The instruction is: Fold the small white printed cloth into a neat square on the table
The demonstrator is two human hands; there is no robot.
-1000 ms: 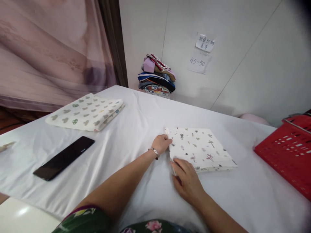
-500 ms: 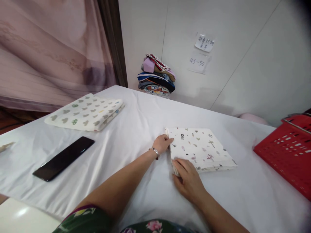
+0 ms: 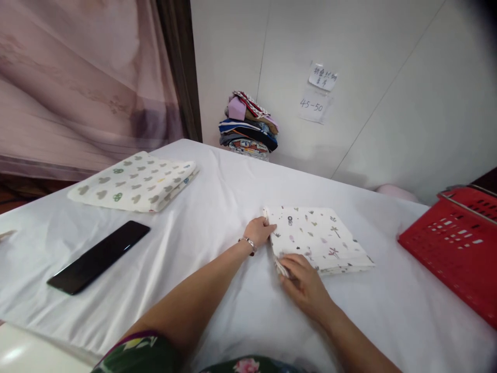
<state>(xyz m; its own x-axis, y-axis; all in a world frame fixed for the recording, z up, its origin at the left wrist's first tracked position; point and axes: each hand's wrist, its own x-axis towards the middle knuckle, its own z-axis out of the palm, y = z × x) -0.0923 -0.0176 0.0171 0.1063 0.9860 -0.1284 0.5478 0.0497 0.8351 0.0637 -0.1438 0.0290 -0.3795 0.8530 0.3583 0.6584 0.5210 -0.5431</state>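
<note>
A white folded cloth (image 3: 310, 233) printed with small palm trees and plants lies flat on the table, its layers showing along the near edge. My left hand (image 3: 259, 231), with a bracelet at the wrist, pinches the cloth's left edge near the far corner. At the near left corner, my right hand (image 3: 306, 285) grips the layers between thumb and fingers. The fingertips of both hands are partly hidden by the cloth. Farther left is another folded cloth (image 3: 134, 181) with grey and green mushroom-like prints, which neither hand touches.
A black phone-like slab (image 3: 99, 256) lies on the white tablecloth (image 3: 186, 238) at the left. On the right stands a red perforated basket (image 3: 454, 248) with a metal handle. Behind the table's far edge are stacked folded fabrics (image 3: 248, 127) against the wall.
My right thumb and fingers have shifted slightly at the near left corner, showing more of the layered edge. My left hand keeps its pinch. The whole view has shifted a little.
</note>
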